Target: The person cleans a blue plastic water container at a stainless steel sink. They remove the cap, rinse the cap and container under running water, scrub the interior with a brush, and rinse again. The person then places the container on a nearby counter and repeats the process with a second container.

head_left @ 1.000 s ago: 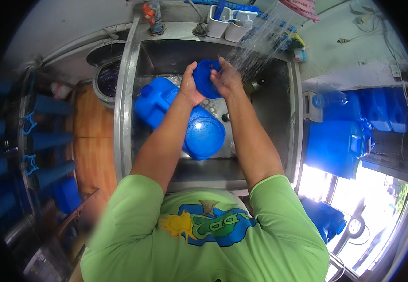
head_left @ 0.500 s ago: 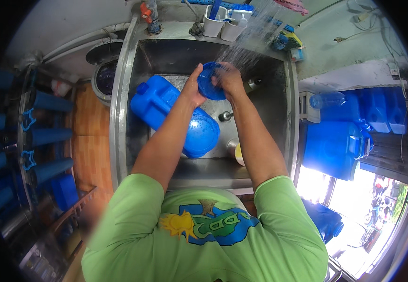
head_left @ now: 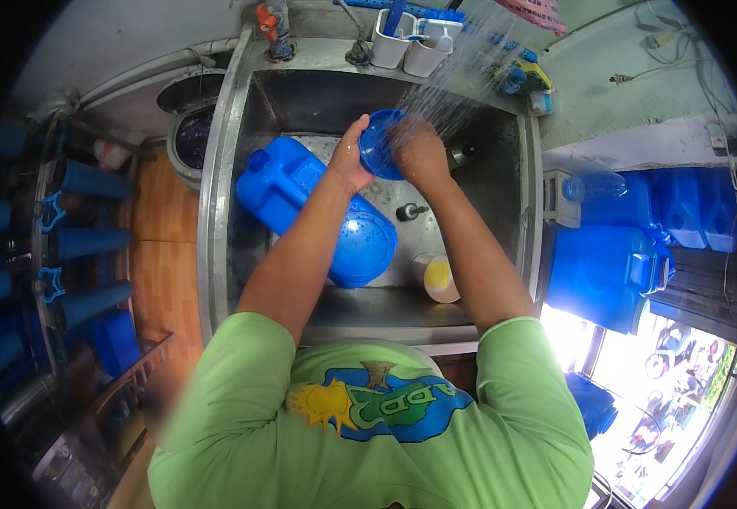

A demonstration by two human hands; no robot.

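A shallow round blue lid (head_left: 378,146) is held up over the sink (head_left: 300,316). My left hand (head_left: 352,159) grips its left rim, thumb up along the edge. My right hand (head_left: 420,151) is closed and presses against the lid's inner side; its fingertips are hidden, so whatever it may hold does not show. A spray of water falls across the lid and my right hand. Below my left forearm, a blue jug (head_left: 296,182) with a handle and cap lies on its side in the sink.
A cup with yellow contents (head_left: 439,276) and a dark drain fitting (head_left: 411,212) are on the sink floor. White holders with brushes (head_left: 391,41), a red-handled valve (head_left: 266,21) and a yellow sponge (head_left: 535,75) line the back. Blue containers (head_left: 597,263) stand at the right.
My right hand has curled inward and shifted slightly right and down on the lid. The right forearm has swung right, uncovering more of the cup. My left hand keeps its grip.
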